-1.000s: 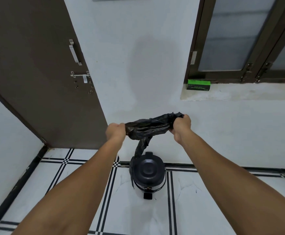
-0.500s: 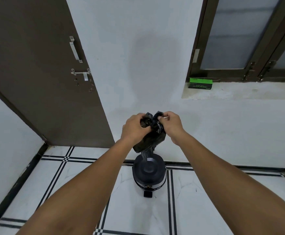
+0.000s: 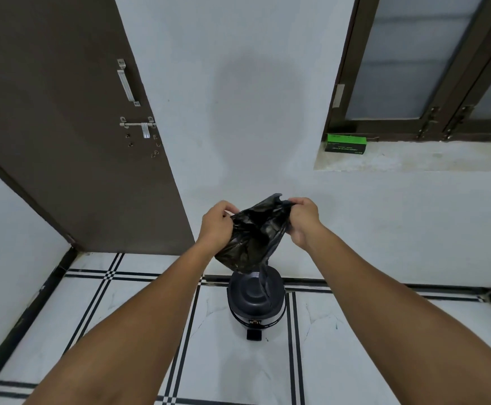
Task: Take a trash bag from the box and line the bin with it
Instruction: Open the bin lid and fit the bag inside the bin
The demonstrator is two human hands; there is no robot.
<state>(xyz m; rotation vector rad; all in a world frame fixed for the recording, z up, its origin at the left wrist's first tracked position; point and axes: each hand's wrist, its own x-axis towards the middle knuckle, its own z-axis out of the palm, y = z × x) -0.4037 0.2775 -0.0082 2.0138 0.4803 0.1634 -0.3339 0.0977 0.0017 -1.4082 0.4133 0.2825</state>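
Both hands, left hand (image 3: 215,226) and right hand (image 3: 303,220), clamped on black trash bag (image 3: 253,241) above lidded bin (image 3: 256,299), green box (image 3: 346,144) on sill.

Left hand (image 3: 215,226) and right hand (image 3: 302,220) grip trash bag (image 3: 253,238) above bin (image 3: 254,299).

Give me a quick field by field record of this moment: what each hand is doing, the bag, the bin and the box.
left hand: left hand pinches the bag's left edge
right hand: right hand pinches the bag's right edge
trash bag: black trash bag, crumpled, held in the air above the bin
bin: dark pedal bin on the tiled floor, lid shut, not yet lined
box: green box on the window ledge
door: brown door at left
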